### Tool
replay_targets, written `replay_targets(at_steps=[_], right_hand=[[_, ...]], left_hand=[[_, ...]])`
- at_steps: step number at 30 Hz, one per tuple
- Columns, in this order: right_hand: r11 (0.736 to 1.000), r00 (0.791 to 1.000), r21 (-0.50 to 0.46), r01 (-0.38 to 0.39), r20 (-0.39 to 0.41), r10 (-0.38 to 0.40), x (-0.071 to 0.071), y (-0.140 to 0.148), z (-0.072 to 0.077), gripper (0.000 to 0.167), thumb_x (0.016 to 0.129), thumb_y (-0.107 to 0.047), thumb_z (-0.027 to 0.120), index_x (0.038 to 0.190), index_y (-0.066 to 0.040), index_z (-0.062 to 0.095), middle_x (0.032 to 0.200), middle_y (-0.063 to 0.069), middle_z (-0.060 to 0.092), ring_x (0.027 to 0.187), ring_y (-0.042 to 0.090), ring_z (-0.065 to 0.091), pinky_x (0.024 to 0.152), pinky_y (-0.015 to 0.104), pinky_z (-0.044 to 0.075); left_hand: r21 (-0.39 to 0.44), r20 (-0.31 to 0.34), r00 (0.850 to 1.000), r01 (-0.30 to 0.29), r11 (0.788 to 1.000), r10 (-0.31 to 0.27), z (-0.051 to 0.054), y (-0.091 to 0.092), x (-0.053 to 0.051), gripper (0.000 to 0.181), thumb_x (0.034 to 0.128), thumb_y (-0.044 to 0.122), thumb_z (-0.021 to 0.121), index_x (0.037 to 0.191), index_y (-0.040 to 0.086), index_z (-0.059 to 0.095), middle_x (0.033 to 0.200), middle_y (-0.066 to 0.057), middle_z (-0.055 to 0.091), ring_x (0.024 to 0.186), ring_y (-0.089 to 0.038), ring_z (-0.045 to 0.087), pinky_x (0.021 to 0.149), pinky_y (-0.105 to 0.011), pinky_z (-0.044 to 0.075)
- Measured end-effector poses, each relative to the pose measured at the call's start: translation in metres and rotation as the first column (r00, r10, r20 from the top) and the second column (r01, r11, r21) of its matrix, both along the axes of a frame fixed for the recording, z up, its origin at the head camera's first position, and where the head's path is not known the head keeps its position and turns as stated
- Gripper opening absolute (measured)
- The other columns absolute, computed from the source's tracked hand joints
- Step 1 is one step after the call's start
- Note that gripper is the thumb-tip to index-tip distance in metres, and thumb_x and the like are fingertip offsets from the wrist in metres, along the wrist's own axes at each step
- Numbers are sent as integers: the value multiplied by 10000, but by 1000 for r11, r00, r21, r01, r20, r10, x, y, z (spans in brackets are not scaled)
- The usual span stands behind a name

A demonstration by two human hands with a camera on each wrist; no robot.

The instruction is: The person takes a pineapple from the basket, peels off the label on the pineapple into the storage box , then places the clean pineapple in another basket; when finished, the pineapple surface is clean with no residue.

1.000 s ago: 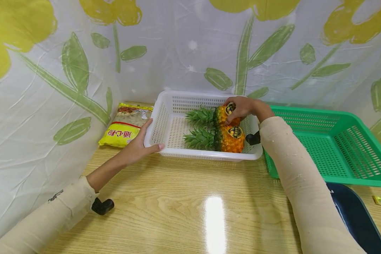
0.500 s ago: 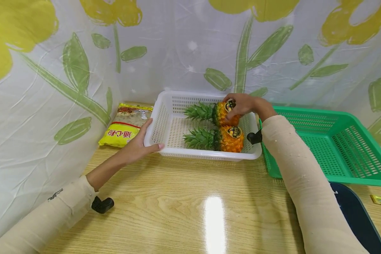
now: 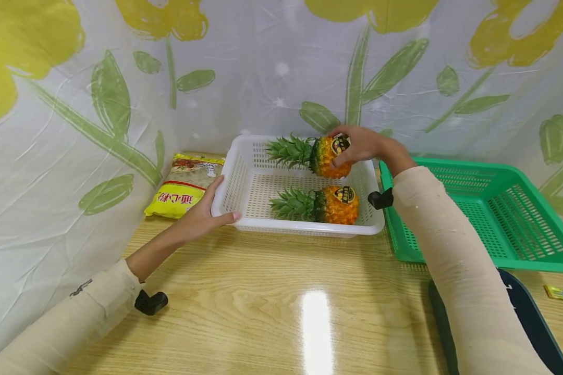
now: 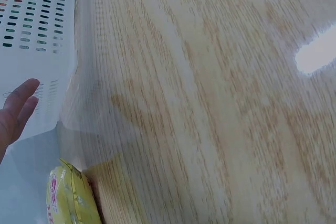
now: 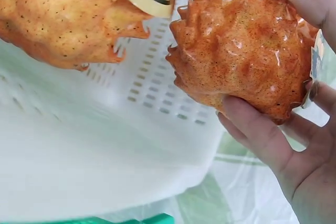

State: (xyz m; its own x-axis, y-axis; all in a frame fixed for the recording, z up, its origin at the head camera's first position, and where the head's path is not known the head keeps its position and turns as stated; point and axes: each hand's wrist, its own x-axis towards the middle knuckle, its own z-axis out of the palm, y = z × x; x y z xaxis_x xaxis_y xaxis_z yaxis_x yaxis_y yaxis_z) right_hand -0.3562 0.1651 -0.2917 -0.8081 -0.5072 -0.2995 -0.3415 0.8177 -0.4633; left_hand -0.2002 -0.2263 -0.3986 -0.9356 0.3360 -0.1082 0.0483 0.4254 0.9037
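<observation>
My right hand (image 3: 363, 145) grips a toy-like pineapple (image 3: 322, 155) by its orange body, raised above the back of a white perforated basket (image 3: 286, 225). Its leafy crown points left. In the right wrist view, thumb and fingers wrap the held pineapple (image 5: 241, 45). A second pineapple (image 3: 339, 205) lies on the basket floor near the front wall, crown also to the left. At the basket's left front corner, my left hand (image 3: 197, 221) holds the rim, thumb over the front edge. The left wrist view catches only part of that hand (image 4: 13, 114) against the basket wall.
A yellow food bag (image 3: 178, 191) lies left of the white basket. To the right stands a green basket (image 3: 469, 261); a dark tray (image 3: 527, 317) lies in front of it, partly behind my right forearm. A small yellow packet (image 3: 560, 294) sits far right. A floral curtain hangs behind.
My right hand has raised the back pineapple up and away from the other one, toward the basket's back wall. The left hand stays on the rim.
</observation>
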Motion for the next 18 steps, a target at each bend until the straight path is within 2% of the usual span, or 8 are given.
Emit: replay_targets(at_steps=[7, 12, 18], right_hand=[[1000, 999, -25, -9, -36, 8, 10, 7, 13, 872, 841, -425, 792, 1547, -153, 358, 1621, 184, 268, 1468, 414, 269, 1105, 627, 335], [998, 1000, -65, 0, -12, -1, 19, 12, 20, 882, 834, -437, 800, 1550, -169, 361, 1637, 153, 245, 1486, 394, 242, 1108, 627, 333], [996, 1000, -92, 9, 9, -9, 29, 17, 29, 906, 821, -440, 814, 1556, -175, 354, 1652, 132, 207, 1487, 378, 232, 1093, 605, 358]], left_hand=[[9, -2, 1000, 11, 1000, -11, 1, 2, -1, 1055, 942, 331, 702, 1609, 302, -115, 1596, -211, 306, 1371, -413, 465, 1093, -613, 383], [11, 8, 1000, 9, 1000, -9, 2, 2, 0, 1063, 940, 333, 704, 1609, 293, -122, 1593, -216, 301, 1374, -411, 458, 1102, -605, 372], [-23, 4, 1000, -11, 1000, 11, 2, 1, 1, 1061, 936, 363, 704, 1609, 304, -113, 1585, -219, 311, 1355, -407, 478, 1097, -598, 377]])
